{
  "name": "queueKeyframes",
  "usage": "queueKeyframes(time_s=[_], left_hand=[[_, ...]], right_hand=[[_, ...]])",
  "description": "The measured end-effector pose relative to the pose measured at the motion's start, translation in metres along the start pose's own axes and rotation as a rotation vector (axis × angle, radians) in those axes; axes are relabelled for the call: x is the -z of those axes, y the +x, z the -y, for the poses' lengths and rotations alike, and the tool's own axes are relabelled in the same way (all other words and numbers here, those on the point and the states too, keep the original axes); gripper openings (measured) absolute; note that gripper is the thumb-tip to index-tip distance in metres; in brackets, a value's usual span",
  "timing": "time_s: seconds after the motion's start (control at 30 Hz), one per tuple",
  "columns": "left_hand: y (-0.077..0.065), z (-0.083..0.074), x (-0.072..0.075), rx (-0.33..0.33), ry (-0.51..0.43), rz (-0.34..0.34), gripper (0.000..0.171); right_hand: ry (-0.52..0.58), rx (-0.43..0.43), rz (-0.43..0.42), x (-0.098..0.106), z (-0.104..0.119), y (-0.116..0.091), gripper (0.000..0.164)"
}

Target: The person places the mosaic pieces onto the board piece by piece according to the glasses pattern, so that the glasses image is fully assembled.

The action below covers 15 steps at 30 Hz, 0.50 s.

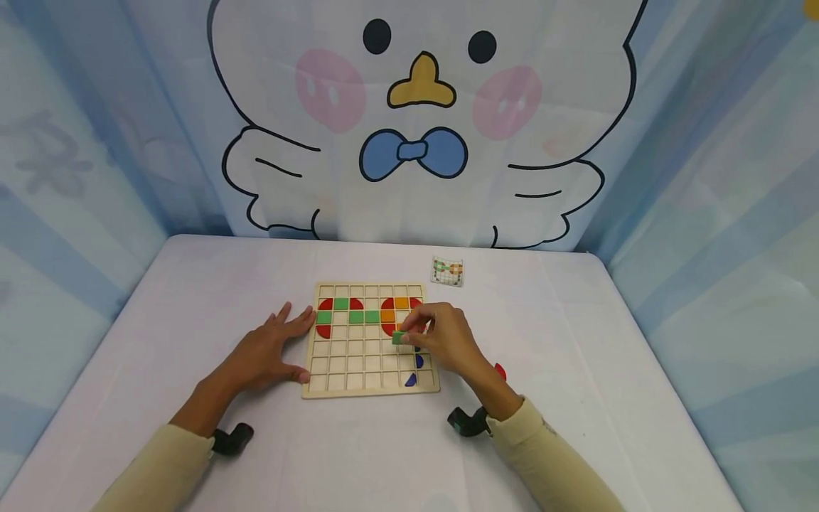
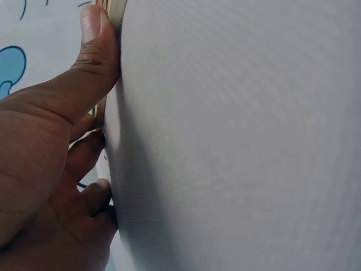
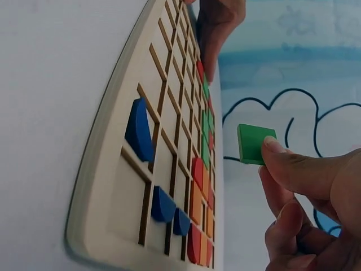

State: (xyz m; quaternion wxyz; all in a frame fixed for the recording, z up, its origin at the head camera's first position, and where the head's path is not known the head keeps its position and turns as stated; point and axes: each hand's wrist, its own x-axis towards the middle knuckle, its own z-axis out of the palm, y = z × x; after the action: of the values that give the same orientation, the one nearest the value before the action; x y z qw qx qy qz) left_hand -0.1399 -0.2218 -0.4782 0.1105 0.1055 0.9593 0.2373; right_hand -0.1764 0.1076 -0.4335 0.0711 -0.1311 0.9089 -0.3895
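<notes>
Between thumb and fingertips my right hand [image 1: 448, 338] pinches a small green square tile [image 3: 255, 144], raised over the right part of a wooden grid board [image 1: 348, 366]. My left hand [image 1: 265, 348] lies spread at the board's left side, thumb and fingertips touching its edge. Red quarter-round and green square pieces [image 1: 373, 317] fill some upper cells. Orange squares [image 1: 387, 316] and more red pieces are in the upper right, partly hidden by my right hand. Several blue rounded pieces [image 3: 141, 131] sit in the right-hand cells, some tilted against the grid walls.
A small card [image 1: 447, 272] with a coloured grid pattern lies behind the board's right corner. A red piece [image 1: 500, 371] shows beside my right forearm on the white table [image 1: 550, 320]. Behind the table hangs a curtain [image 1: 409, 206] with a cartoon figure.
</notes>
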Motion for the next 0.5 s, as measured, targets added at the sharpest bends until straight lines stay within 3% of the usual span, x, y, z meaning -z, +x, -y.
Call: queueKeyframes(time_s=[0.5], left_hand=[[0.000, -0.001, 0.002, -0.010, -0.002, 0.009, 0.119]], right_hand=[[-0.033, 0.115, 0.057, -0.043, 0.035, 0.035, 0.017]])
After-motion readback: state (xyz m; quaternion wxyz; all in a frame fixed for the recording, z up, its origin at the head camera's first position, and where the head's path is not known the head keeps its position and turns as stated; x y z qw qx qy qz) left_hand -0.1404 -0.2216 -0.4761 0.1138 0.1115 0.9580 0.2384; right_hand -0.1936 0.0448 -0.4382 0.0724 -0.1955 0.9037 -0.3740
